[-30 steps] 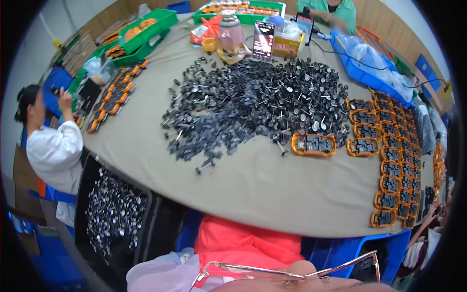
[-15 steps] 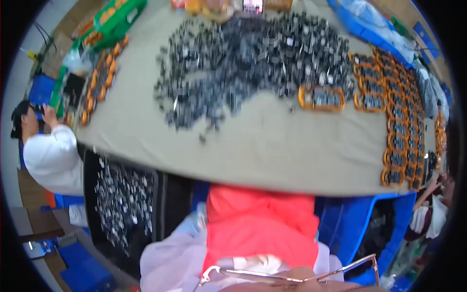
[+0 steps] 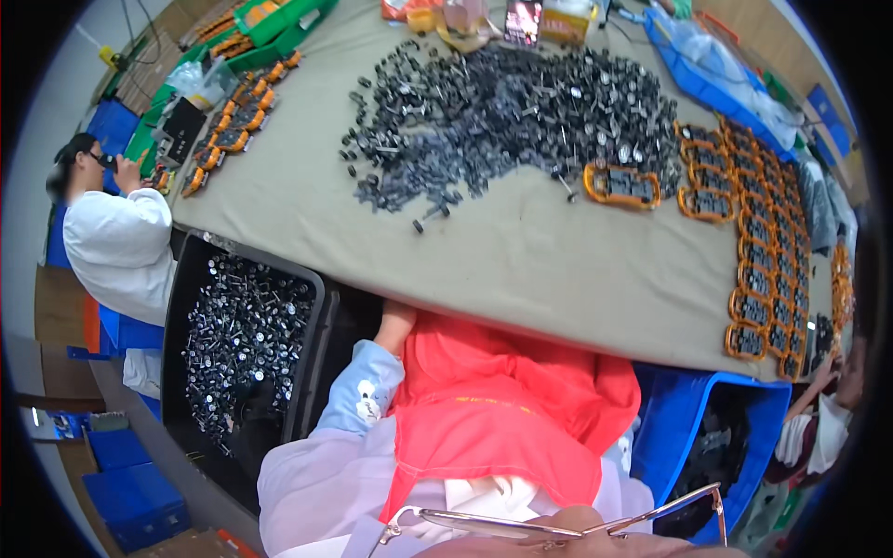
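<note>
The back of my left hand and wrist [image 3: 396,322] shows at the table's front edge, beside the red apron [image 3: 502,400]. Its fingers are hidden under the edge, so whether it holds anything does not show. My right hand is out of sight. On the cloth-covered table [image 3: 558,288] lies a wide pile of small black wheel-and-axle pieces and dark plastic parts [image 3: 493,121]. One orange-rimmed toy car base [image 3: 621,186] rests at the pile's right front edge, black inside. More such bases stand in rows [image 3: 758,251] on the right.
Left of my lap, a black bin [image 3: 321,325] holds many wheel-and-axle pieces. A blue bin [image 3: 670,446] with dark parts stands at my right. A person in white [image 3: 116,237] works at the far left, near orange pieces [image 3: 233,130]. A phone [image 3: 523,20] stands at the back.
The view has shifted and sharpened; the table's front edge now slants down to the right. My left hand and wrist have come into sight beside the apron. The pile looks the same.
</note>
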Action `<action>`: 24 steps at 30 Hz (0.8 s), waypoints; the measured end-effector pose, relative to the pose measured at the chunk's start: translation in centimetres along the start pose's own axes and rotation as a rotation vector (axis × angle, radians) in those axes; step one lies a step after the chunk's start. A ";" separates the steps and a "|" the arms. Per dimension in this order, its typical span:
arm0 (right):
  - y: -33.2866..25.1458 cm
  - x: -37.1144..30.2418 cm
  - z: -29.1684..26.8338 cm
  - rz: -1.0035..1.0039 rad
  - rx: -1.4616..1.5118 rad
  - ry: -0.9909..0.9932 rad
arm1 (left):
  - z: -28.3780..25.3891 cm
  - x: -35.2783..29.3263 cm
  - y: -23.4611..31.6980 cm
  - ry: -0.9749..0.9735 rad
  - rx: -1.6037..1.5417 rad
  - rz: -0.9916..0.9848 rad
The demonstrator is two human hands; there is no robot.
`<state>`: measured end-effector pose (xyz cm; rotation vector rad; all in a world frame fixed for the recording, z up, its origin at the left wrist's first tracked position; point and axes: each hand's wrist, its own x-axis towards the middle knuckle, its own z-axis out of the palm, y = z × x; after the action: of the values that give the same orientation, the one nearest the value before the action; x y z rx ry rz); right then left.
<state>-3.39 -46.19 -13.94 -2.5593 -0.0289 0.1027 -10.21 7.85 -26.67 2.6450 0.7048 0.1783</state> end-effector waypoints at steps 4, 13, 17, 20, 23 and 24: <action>1.1 0.3 -1.3 -0.003 0.012 -0.060 | -1.8 -0.5 1.7 0.012 -0.028 -0.157; -14.6 6.3 -12.7 -0.416 0.056 0.038 | -17.8 -2.9 12.5 -0.054 -0.295 0.036; -21.7 16.0 -10.1 -0.840 -0.129 0.096 | -23.6 0.7 15.7 0.347 -0.381 0.274; -24.4 22.8 -7.9 -0.897 -0.337 0.165 | -23.5 5.0 15.5 0.382 -0.348 0.260; -24.0 27.4 -6.1 -0.797 -0.494 0.151 | -22.8 7.1 15.2 0.322 -0.411 0.261; -24.2 27.6 -5.9 -0.779 -0.500 0.112 | -22.4 7.4 14.8 0.265 -0.429 0.282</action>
<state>24.61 -28.03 2.43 -2.8258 -1.1123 -0.3908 -2.01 7.44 -0.03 2.3102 0.3172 0.6880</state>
